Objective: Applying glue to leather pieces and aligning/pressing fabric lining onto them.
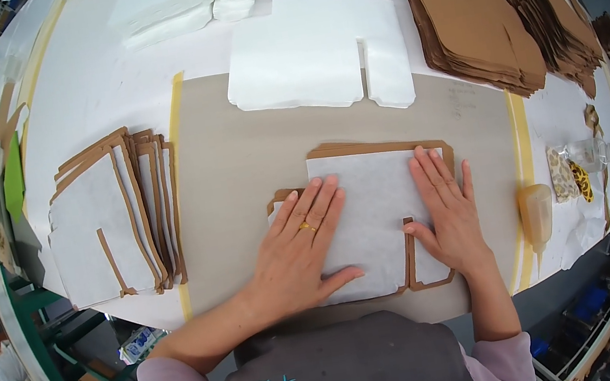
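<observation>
Before me lies a white, cloth-like sheet (pixel 372 208) on a brown leather-like panel (pixel 373 144) of nearly the same outline. Brown shows along its far edge, at the lower right and in a narrow slot. My left hand (pixel 300 249) rests flat on the sheet's left part, fingers spread, a ring on one finger. On the right part my right hand (pixel 445 220) lies flat too, fingertips near the far right corner and thumb beside the slot. Neither hand grips anything. Another brown edge (pixel 282 196) sticks out at the left; how many layers lie beneath is hidden.
At the left lies a fanned stack of white-faced brown panels (pixel 108 230). Loose white sheets (pixel 300 56) lie beyond my hands, with thicker white stacks (pixel 168 5) farther back. Brown panel piles (pixel 475 32) stand far right. A nozzle bottle (pixel 536 216) lies near the right edge.
</observation>
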The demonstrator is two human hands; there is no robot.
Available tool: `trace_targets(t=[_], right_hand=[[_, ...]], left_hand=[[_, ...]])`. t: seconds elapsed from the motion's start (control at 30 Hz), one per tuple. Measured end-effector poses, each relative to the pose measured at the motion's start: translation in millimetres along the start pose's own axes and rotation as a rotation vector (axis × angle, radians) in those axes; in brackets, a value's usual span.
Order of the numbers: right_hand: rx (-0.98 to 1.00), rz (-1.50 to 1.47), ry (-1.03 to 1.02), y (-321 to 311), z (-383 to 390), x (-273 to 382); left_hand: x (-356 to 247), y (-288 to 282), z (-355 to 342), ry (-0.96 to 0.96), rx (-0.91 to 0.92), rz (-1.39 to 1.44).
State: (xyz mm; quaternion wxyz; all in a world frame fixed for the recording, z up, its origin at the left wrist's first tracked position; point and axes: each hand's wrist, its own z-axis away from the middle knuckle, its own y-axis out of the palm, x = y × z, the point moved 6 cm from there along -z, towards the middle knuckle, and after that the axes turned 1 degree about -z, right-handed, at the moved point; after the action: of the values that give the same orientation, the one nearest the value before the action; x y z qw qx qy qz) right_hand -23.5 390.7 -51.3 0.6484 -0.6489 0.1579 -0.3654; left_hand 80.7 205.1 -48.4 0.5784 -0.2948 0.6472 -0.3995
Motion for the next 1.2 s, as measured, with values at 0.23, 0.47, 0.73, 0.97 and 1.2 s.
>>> trace_targets(t=[0.23,0.47,0.73,0.97,1.2], right_hand=[[-0.002,0.007,0.011,1,3,-2],[-0.094,0.030,0.106,-3,11,-25],[-0.228,-0.077,0.079,-6,64,-11],[-0.065,-0.076,0.114,12,72,-2],[-0.008,-0.028,0.050,13,82,11]], left_hand=[[2,2,-2,0.026,0.022,-0.035],[10,0,4,-0.016,0.092,-0.108],[20,-11,29,-0.121,0.066,-0.206],[26,-8,38,-0.125,0.095,-0.221],[23,-13,57,-0.231,0.201,-0.228]])
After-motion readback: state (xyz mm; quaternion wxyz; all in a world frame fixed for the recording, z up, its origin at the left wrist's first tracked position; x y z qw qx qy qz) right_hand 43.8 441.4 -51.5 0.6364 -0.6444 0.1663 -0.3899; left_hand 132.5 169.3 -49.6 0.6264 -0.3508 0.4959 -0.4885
